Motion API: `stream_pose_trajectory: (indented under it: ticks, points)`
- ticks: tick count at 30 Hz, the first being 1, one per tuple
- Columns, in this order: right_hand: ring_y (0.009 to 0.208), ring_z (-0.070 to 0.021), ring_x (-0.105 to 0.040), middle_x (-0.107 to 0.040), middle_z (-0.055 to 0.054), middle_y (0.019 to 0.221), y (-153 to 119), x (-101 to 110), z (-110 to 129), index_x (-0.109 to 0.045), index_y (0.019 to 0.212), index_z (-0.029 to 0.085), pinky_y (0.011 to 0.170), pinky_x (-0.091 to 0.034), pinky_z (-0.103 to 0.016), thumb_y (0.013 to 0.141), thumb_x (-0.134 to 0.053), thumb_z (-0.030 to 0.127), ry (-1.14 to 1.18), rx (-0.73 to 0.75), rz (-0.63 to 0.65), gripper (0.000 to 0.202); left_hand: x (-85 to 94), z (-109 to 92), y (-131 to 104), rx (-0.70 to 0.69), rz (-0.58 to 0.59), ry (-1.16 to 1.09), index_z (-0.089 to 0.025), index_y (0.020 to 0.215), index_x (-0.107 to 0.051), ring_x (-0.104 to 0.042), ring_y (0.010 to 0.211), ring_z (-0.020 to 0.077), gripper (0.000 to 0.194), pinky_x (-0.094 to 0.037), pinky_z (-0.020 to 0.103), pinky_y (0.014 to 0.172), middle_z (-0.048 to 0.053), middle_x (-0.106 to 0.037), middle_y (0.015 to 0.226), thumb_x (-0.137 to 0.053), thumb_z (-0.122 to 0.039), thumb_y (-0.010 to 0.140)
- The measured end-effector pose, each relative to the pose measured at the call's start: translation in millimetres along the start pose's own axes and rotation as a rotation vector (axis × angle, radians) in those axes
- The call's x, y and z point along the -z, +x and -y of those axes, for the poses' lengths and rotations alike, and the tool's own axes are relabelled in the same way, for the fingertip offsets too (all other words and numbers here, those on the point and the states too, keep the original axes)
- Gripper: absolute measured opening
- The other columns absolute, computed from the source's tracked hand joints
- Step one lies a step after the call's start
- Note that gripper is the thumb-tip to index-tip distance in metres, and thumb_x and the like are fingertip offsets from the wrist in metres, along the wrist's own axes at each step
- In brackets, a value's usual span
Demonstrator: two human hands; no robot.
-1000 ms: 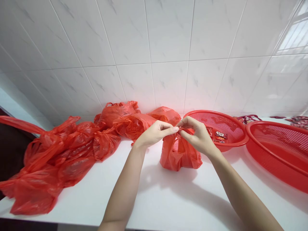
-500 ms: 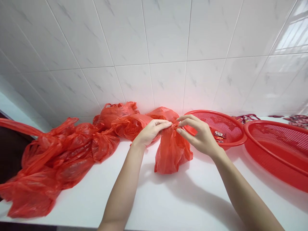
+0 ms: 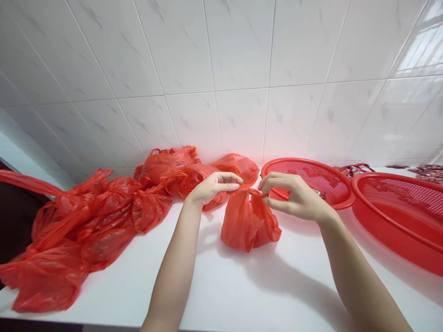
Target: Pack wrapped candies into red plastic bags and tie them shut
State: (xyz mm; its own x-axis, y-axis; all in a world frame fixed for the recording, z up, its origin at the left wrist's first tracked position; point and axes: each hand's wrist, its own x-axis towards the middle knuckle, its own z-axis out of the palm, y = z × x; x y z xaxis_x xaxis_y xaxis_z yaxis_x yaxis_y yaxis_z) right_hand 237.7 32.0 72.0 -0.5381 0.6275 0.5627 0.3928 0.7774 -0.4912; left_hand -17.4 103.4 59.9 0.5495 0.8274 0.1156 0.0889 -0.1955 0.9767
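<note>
My left hand (image 3: 216, 188) and my right hand (image 3: 294, 196) face each other above the white table (image 3: 214, 290), a small gap between their fingertips, with the small red bag (image 3: 242, 223) just below. My left hand is closed in a pinch, thumb against fingers, on one side of the bag's gathered top; my right hand grips a thin, twisted strand of the plastic on the other side, thumb below and fingers curled above it. The small red bag hangs upright and bulges at the bottom, over the middle of the table, though I cannot tell whether its base touches the surface. To my left lies a heap of red bags (image 3: 110, 216), crumpled and knotted, leaning into one another (their contents are too blurred by the plastic to make out). Another red bag (image 3: 240, 168) sits behind my hands, near the tiled wall (image 3: 242, 115). To my right stands the round red basket (image 3: 321, 177), its side full of holes, with a dark wrapped packet (image 3: 322, 194) partly hidden behind my right hand. The larger red basket (image 3: 398, 230) stands just beside it, farther right, and some patterned red items (image 3: 355, 170) lie behind the two baskets, close to the wall
</note>
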Motion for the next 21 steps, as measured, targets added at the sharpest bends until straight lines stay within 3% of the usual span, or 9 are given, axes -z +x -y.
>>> stream_pose_trajectory:
  ticks: [7,12,16,21]
  points:
    - [0.069,-0.0127,-0.055,-0.065,0.001,0.078,-6.0,15.8,5.2,-0.063,0.075,0.02,0.066,-0.043,-0.027,0.08,-0.058,0.011,-0.023,-0.048,0.291,0.011,26.4,24.8,9.4,0.113,-0.139,0.082,-0.018,0.076,-0.074,-0.06,0.076,0.0154,0.027,-0.045,0.032,0.082,0.0,-0.068,0.078,-0.088,-0.031,0.057]
    - [0.066,-0.0118,-0.052,-0.063,0.002,0.072,-6.1,17.6,7.4,-0.061,0.07,0.019,0.063,-0.041,-0.026,0.077,-0.058,0.01,0.004,-0.055,0.36,0.012,33.8,38.3,12.1,0.225,-0.277,0.067,-0.017,0.069,-0.069,-0.06,0.074,0.0156,0.034,-0.048,0.033,0.077,-0.001,-0.065,0.075,-0.09,-0.03,0.047]
    - [0.071,-0.0146,-0.058,-0.066,-0.001,0.077,-4.9,18.0,5.4,-0.063,0.077,0.019,0.066,-0.046,-0.028,0.082,-0.061,0.017,0.103,-0.128,0.201,0.006,31.4,34.6,10.6,0.176,-0.341,0.032,-0.017,0.072,-0.067,-0.058,0.07,0.0134,0.038,-0.05,0.03,0.071,-0.002,-0.062,0.07,-0.091,-0.035,0.049]
    - [0.066,-0.0171,-0.065,-0.065,-0.001,0.077,-3.3,14.6,2.2,-0.059,0.083,0.021,0.07,-0.054,-0.034,0.092,-0.067,0.038,0.452,-0.251,-0.097,0.021,25.1,14.2,5.5,-0.052,-0.452,-0.168,-0.018,0.085,-0.069,-0.061,0.069,0.0117,0.046,-0.053,0.028,0.072,-0.004,-0.064,0.071,-0.093,-0.029,0.047]
